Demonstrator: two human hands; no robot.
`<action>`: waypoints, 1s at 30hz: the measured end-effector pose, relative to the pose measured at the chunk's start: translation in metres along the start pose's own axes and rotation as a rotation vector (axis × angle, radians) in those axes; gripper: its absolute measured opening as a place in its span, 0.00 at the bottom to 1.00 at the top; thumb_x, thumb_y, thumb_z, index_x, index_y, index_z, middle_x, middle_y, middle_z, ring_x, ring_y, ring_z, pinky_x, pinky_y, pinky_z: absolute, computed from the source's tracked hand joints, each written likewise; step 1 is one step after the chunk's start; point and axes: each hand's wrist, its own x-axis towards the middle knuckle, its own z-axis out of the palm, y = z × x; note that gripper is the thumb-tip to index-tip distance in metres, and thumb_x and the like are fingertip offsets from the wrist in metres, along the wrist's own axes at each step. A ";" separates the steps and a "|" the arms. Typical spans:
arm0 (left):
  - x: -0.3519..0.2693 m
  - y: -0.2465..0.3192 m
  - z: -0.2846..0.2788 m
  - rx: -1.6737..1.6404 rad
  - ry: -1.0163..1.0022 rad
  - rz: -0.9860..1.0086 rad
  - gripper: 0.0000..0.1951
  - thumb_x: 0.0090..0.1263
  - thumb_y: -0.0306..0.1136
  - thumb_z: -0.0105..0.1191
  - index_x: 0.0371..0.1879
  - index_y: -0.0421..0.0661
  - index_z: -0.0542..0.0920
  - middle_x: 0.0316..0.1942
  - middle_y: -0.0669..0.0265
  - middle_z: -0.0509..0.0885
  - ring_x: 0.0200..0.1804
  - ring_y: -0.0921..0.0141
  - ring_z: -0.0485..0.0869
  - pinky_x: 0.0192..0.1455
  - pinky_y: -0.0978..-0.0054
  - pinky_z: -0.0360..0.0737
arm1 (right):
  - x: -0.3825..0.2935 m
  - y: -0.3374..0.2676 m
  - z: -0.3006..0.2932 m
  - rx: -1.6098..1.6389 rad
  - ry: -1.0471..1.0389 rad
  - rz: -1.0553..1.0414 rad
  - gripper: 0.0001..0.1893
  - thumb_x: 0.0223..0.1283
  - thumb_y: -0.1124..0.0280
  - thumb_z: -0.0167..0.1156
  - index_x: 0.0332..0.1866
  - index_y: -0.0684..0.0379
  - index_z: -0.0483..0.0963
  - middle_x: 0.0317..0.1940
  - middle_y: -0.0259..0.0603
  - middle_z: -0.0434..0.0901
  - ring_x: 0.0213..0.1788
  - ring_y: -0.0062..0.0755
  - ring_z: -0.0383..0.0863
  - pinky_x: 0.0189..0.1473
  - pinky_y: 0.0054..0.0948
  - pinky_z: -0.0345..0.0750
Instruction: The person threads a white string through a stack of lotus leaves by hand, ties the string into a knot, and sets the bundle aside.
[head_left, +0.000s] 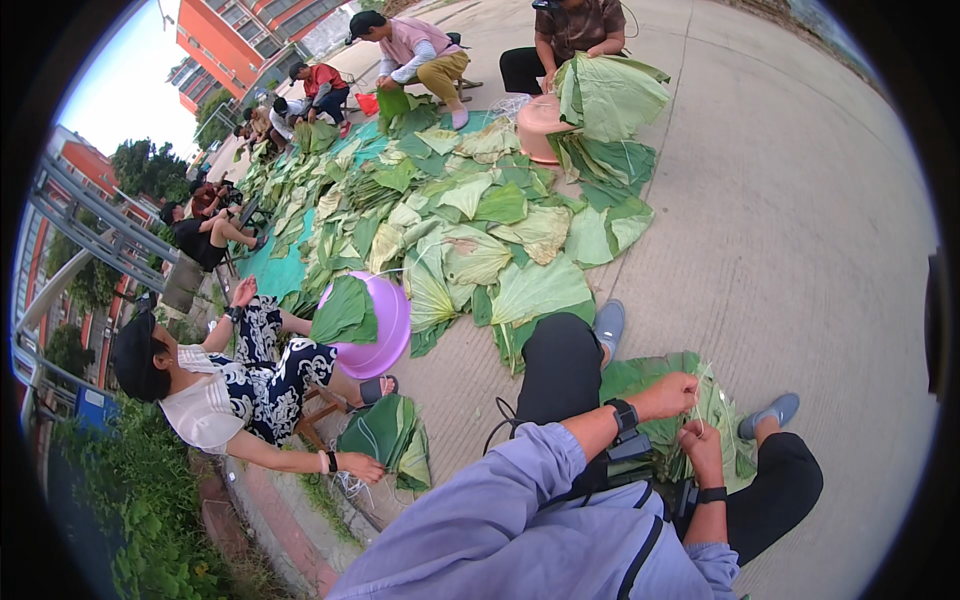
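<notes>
Between my knees lies a stack of large folded green leaves (652, 375), which look like lotus leaves. Over it, both hands are closed on a thin pale string. My left hand (667, 395) pinches it at the upper side, and my right hand (703, 442) grips it a short way below. Which hand is left or right is read from the arms: the one nearer the seated co-worker comes from the long sleeve at the picture's middle. The string (698, 405) runs between the fingers, close above the leaves. Its ends cannot be made out.
A long heap of similar leaves (465, 255) spreads ahead over a green sheet (277, 270). To one side, a co-worker (225, 382) sits beside a purple basin (382, 330) and reaches to a small leaf stack (382, 442). Other people sit around the heap, one by a pink basin (538, 127).
</notes>
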 end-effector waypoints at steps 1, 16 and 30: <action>-0.001 -0.002 -0.002 0.004 0.017 0.001 0.02 0.64 0.24 0.53 0.29 0.39 0.77 0.24 0.69 0.79 0.29 0.76 0.78 0.34 0.74 0.77 | -0.001 -0.005 0.001 0.000 -0.003 0.000 0.03 0.52 0.77 0.61 0.30 0.66 0.76 0.22 0.31 0.76 0.27 0.20 0.72 0.32 0.25 0.70; -0.009 -0.006 0.003 0.153 0.079 0.007 0.08 0.66 0.29 0.57 0.27 0.39 0.77 0.22 0.68 0.79 0.27 0.76 0.76 0.31 0.73 0.74 | -0.023 -0.042 -0.013 0.174 0.021 -0.086 0.04 0.63 0.75 0.59 0.35 0.64 0.78 0.27 0.27 0.76 0.31 0.15 0.70 0.37 0.21 0.69; -0.005 0.029 0.007 0.189 -0.353 -0.247 0.20 0.64 0.24 0.51 0.56 0.38 0.78 0.50 0.64 0.83 0.44 0.74 0.82 0.51 0.75 0.76 | -0.014 -0.071 -0.040 0.414 -0.034 -0.007 0.05 0.62 0.72 0.60 0.35 0.62 0.78 0.29 0.33 0.80 0.33 0.17 0.74 0.38 0.21 0.71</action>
